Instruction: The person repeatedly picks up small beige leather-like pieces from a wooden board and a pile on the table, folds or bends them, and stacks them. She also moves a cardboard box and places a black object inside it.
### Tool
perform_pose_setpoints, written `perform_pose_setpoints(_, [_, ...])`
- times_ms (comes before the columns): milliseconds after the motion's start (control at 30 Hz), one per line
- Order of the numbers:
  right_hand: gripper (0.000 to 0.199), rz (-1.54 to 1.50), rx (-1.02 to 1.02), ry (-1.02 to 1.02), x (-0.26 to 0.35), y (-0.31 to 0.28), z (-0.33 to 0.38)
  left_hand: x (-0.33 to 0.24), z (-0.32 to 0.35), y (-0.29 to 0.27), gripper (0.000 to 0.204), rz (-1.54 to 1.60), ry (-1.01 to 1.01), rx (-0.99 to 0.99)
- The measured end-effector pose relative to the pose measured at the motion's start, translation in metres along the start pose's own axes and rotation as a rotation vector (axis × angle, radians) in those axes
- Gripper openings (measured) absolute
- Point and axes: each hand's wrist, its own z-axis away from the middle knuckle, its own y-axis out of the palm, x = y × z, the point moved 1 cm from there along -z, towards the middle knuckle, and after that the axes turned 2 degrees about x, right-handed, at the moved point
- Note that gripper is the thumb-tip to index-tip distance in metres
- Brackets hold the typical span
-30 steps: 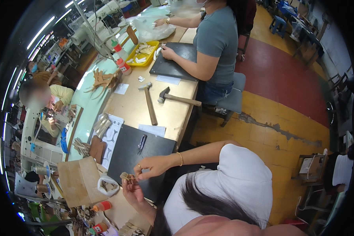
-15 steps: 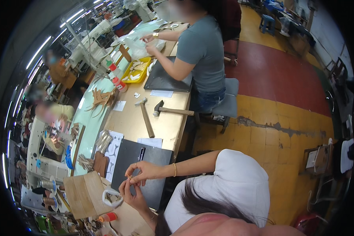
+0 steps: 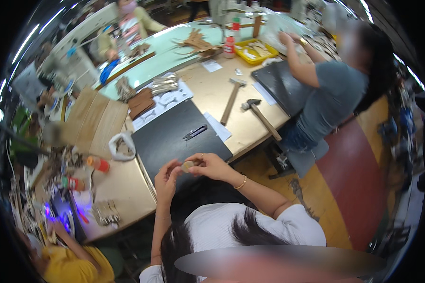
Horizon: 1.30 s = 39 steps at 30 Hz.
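Over the near edge of the black work board (image 3: 165, 129), my two hands meet around a small round yellowish piece (image 3: 187, 166). My right hand (image 3: 212, 167) pinches it between thumb and fingers. The bent fingers of my left hand (image 3: 165, 181) close together at the piece's left edge. What the piece is made of is too small to tell. Just beyond my hands, a pair of dark thread snips (image 3: 195, 132) lies on the board, touched by neither hand.
Two hammers, one pale-headed (image 3: 231, 100) and one black-headed (image 3: 262, 118), lie right of the board. Brown leather pieces (image 3: 140, 102) and a white bag (image 3: 122, 146) sit left. A yellow tray (image 3: 256, 51) stands farther off. Co-workers sit at right (image 3: 340, 80) and lower left (image 3: 75, 257).
The view has swung, bringing the lower-left co-worker into sight. My fingers, earlier at a thin orange bit, now show a round yellowish piece. The snips still lie on the board.
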Motion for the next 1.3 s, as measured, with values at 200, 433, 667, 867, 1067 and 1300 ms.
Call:
perform_pose_setpoints(200, [0.047,-0.092,-0.210,0.114,-0.003,-0.075,-0.025,0.042,-0.005,-0.002,0.030,-1.024,0.384,-0.282])
perform_pose_setpoints(433, [0.037,0.782,-0.354,-0.273,-0.037,-0.035,-0.023,0.046,-0.006,0.000,0.027,-1.131,0.373,-0.263])
perform_pose_setpoints(667, [0.022,1.203,-0.448,-0.518,-0.040,-0.015,-0.027,0.039,-0.010,0.002,0.028,-1.140,0.338,-0.266])
perform_pose_setpoints(867, [0.021,1.186,-0.416,-0.488,-0.039,-0.014,-0.026,0.038,-0.011,0.003,0.030,-1.159,0.314,-0.257])
perform_pose_setpoints(1067, [0.022,1.193,-0.391,-0.493,-0.034,-0.016,-0.029,0.032,-0.010,0.003,0.039,-1.274,0.311,-0.115])
perform_pose_setpoints(1300, [0.023,1.177,-0.355,-0.468,-0.035,-0.017,-0.030,0.027,-0.014,-0.008,0.043,-1.278,0.285,0.046])
